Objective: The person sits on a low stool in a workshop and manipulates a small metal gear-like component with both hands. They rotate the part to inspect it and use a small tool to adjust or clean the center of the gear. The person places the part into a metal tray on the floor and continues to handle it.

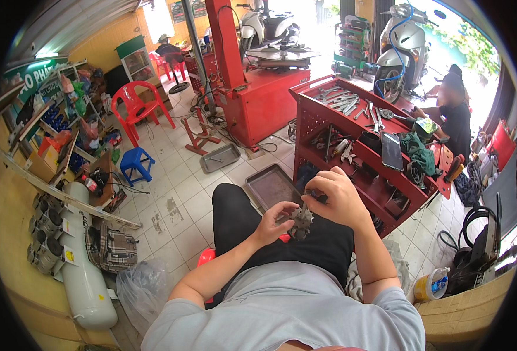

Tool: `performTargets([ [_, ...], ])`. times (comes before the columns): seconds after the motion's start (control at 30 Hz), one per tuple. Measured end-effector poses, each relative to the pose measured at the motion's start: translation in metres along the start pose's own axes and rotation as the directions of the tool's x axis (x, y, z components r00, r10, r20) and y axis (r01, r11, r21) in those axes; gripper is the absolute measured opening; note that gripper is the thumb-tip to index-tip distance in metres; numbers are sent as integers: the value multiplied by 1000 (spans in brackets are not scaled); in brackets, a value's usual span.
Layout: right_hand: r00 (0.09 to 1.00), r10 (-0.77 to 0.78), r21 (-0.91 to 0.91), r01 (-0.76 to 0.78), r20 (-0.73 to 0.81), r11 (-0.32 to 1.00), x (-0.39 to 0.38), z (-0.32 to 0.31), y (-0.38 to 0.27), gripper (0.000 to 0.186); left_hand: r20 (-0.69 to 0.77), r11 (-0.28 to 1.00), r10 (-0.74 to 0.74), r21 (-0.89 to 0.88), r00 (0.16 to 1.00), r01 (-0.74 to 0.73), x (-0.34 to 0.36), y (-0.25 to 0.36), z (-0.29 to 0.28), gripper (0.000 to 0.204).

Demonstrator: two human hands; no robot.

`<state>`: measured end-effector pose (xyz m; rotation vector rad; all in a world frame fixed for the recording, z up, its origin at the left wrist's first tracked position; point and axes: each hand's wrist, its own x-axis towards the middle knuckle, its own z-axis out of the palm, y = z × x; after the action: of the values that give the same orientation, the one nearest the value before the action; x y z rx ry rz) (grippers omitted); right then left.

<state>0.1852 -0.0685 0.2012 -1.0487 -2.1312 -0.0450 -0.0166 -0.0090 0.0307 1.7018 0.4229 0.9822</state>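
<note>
Over my lap, my left hand [272,224] is closed round a small grey metal part with a toothed, gear-like rim [300,224]. My right hand [335,195] is just above it, fingers bent and pinched together. Something slim and dark shows at those fingertips, reaching down to the toothed part; its kind is too small to tell. Beyond my knees a shallow metal tray [274,183] lies on the floor.
To the right stands a red tool cart [358,169] with wrenches [341,100] and a phone [392,151] on top. A red lift post [225,47], red chair [138,108], blue stool [136,165] and second tray [221,158] are farther off. Another person [456,114] crouches by a scooter [400,52].
</note>
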Motion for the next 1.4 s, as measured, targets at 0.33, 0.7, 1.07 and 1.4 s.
performTargets([
  [0.33,1000,-11,-5,11,26,1000,0,0,0,16,35,1000,-25,14,999,24,1,5,-1,48],
  [0.7,1000,-1,-16,2,10,1000,1,-2,0,17,34,999,-34,-19,999,34,1,2,-2,48],
  [1.07,998,21,-16,-22,-58,1000,1,-1,5,18,-153,997,52,69,987,-42,-1,-5,6,39],
  [1.4,993,18,-77,-27,-115,997,0,-2,10,19,-99,956,249,184,964,-228,-11,1,14,7],
])
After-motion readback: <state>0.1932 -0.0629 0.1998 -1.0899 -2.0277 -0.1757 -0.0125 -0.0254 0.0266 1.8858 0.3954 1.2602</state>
